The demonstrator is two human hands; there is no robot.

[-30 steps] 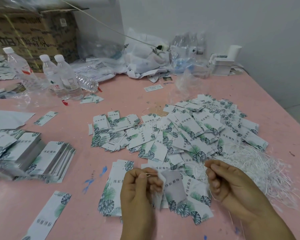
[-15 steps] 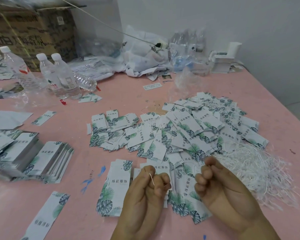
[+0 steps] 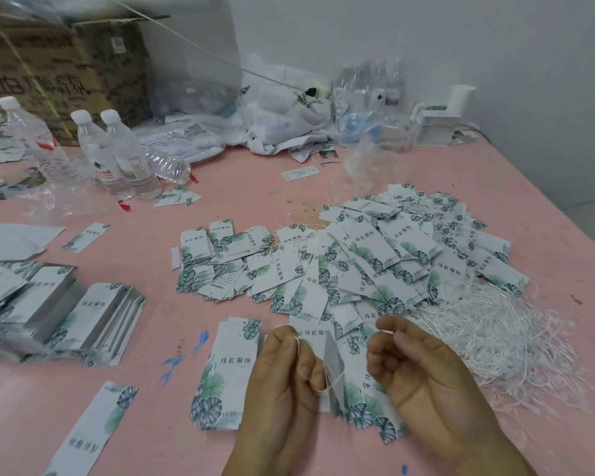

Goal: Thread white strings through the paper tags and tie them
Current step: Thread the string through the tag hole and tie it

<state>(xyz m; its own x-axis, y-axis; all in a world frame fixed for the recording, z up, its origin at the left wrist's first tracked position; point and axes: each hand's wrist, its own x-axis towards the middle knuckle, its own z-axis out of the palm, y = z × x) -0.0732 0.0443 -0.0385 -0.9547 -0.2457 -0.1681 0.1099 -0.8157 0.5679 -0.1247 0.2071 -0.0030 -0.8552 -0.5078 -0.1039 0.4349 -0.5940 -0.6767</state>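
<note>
White string point(image 3: 301, 341) runs over the index finger of the left hand point(image 3: 282, 383), which pinches it with curled fingers and thumb, and comes down to a paper tag point(image 3: 334, 365) that hangs on edge between the two hands near the front of the pink table point(image 3: 241, 187). The right hand point(image 3: 423, 376) is palm up with its fingers curled in, and a short end of string point(image 3: 387, 332) shows at its fingertips; whether it has a firm hold on that end I cannot tell for sure, though it looks pinched. Under the hands lie a few more tags face up. Behind them spreads a wide loose heap of tags point(image 3: 358, 266), many with string already on them. A tangled pile of white strings point(image 3: 495, 341) lies just right of the right hand, touching the heap. To the left sit neat stacks of tags point(image 3: 93, 317), and one single tag point(image 3: 90, 431) lies near the front edge. Further back on the left stand three water bottles point(image 3: 117, 156), with a cardboard box point(image 3: 59, 70) behind them and crumpled plastic bags point(image 3: 282, 121) against the wall.
</note>
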